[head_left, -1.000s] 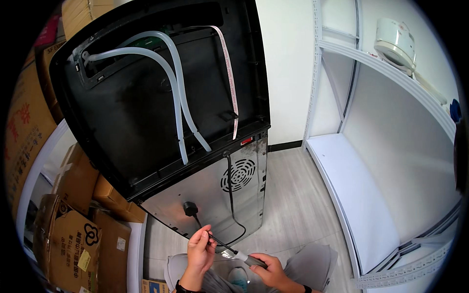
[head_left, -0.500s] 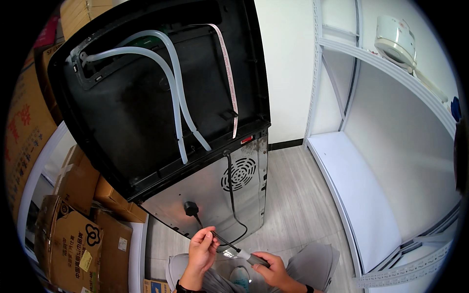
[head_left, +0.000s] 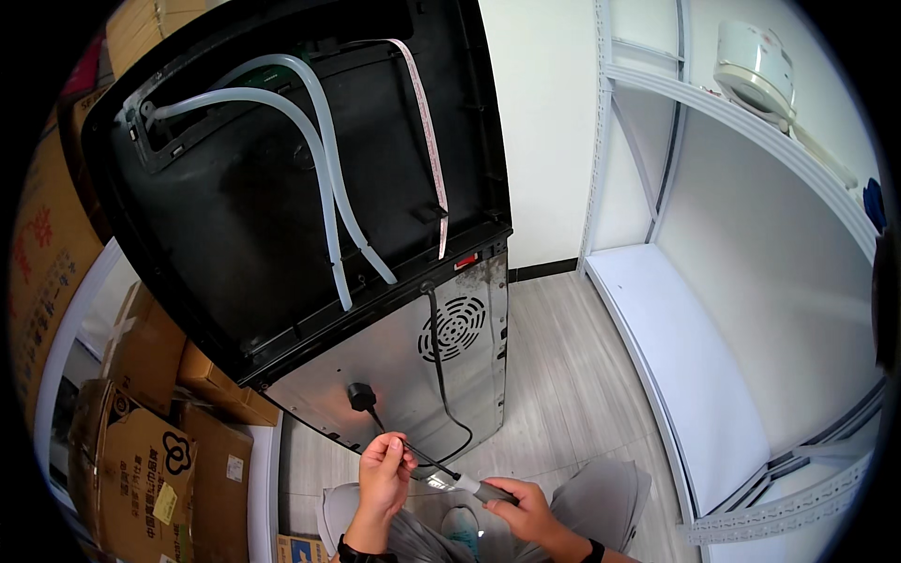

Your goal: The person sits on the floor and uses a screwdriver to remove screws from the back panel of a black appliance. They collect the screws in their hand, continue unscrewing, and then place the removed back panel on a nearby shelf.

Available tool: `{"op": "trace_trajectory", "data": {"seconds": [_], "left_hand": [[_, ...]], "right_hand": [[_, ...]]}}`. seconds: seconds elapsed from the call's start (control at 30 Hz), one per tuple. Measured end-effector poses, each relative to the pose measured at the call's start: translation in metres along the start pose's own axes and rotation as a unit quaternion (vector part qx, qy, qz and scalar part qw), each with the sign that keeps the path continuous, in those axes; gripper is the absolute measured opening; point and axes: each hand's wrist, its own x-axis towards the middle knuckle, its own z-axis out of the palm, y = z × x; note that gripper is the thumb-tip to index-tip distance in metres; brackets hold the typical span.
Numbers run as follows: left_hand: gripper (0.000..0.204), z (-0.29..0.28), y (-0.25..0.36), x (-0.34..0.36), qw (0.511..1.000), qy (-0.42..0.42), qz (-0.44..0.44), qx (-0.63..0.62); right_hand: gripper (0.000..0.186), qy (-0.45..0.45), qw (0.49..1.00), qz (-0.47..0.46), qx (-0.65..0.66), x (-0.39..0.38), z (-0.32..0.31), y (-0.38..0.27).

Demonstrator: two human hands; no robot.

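Note:
A screwdriver (head_left: pixel 485 491) with a grey handle and a long dark shaft is in my right hand (head_left: pixel 524 511), fingers wrapped round the handle. My left hand (head_left: pixel 385 477) pinches at the tip end of the shaft; whether a small part is also between those fingers is too small to tell. Just beyond stands a tall appliance, its metal back panel (head_left: pixel 394 352) facing me. A black power cord (head_left: pixel 437 366) leaves the panel top and loops down behind my hands. Its black plug (head_left: pixel 361 397) sits against the panel, above my left hand.
Above the panel, the open black upper housing (head_left: pixel 235 225) shows two pale tubes (head_left: pixel 330 159) and a flat ribbon cable (head_left: pixel 427 131). Cardboard boxes (head_left: pixel 141 479) fill a shelf on the left. At right stands a white rack (head_left: pixel 676 357), with a white kettle-like appliance (head_left: pixel 755 70) on top.
The appliance and surroundings sit slightly further left and mostly higher in the picture. Both hands keep the same grip, the screwdriver almost unmoved between them.

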Motion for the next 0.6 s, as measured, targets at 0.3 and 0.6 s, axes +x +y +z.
{"op": "trace_trajectory", "data": {"seconds": [0.3,0.6], "left_hand": [[0.015,-0.007,-0.004,0.005,0.988,-0.006,0.039,0.152],[0.016,-0.005,0.000,0.002,0.995,0.000,-0.061,0.082]], "right_hand": [[0.031,-0.027,0.999,0.025,0.006,0.005,-0.008,-0.007],[0.032,-0.041,0.999,0.028,0.003,0.006,-0.017,-0.001]]}}
